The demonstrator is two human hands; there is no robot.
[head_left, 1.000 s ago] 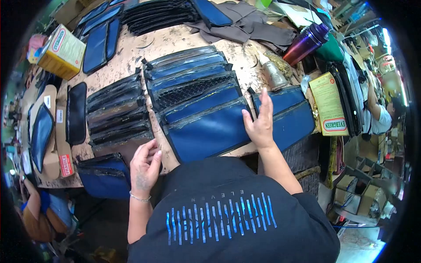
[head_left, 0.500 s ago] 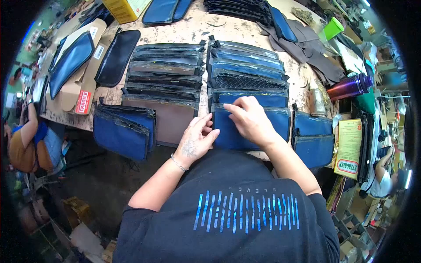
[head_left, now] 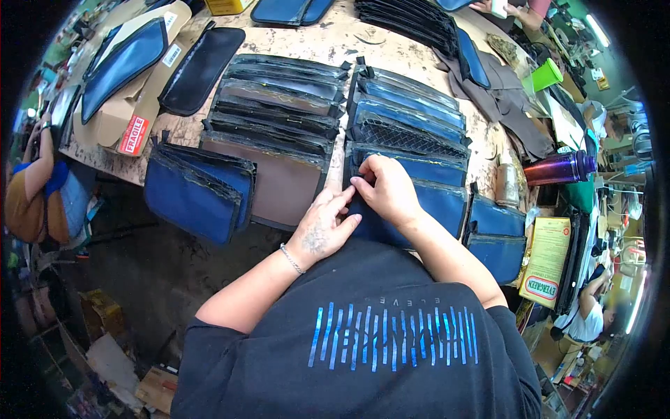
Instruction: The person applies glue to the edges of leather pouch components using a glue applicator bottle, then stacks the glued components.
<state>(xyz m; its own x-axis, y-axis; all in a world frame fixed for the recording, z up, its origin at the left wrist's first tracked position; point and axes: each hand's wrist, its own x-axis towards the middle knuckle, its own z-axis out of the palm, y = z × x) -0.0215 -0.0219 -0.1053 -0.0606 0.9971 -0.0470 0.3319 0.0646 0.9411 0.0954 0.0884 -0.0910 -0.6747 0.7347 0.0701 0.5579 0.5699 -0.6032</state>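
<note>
Head view: the nearest blue zip pouch (head_left: 433,202) lies at the desk's (head_left: 314,45) front edge, right under both hands, at the bottom of an overlapped column of pouches. The left hand (head_left: 324,227) rests at the pouch's left end with fingers bent and close together, tips touching the fabric edge; a thin bracelet sits on its wrist. The right hand (head_left: 387,188) lies just beyond it, fingers curled down and pinched on the pouch's upper left corner — the two hands touch each other there. Whether either hand truly grips the fabric or only presses on it, I cannot tell.

The pouch is flat, dark blue, with a darker strip along its top edge, and it overhangs the desk edge slightly. To its right lie two more blue pouches (head_left: 497,237), beside a yellow box (head_left: 544,262). To the left, a brown-fronted pouch (head_left: 279,185) heads a second overlapped column, and a folded blue stack (head_left: 195,195) hangs off the edge. Farther up — a mesh-faced pouch (head_left: 408,136), then a purple bottle (head_left: 558,167) at the right, and a cardboard piece marked FRAGILE (head_left: 132,133) at the left.
</note>
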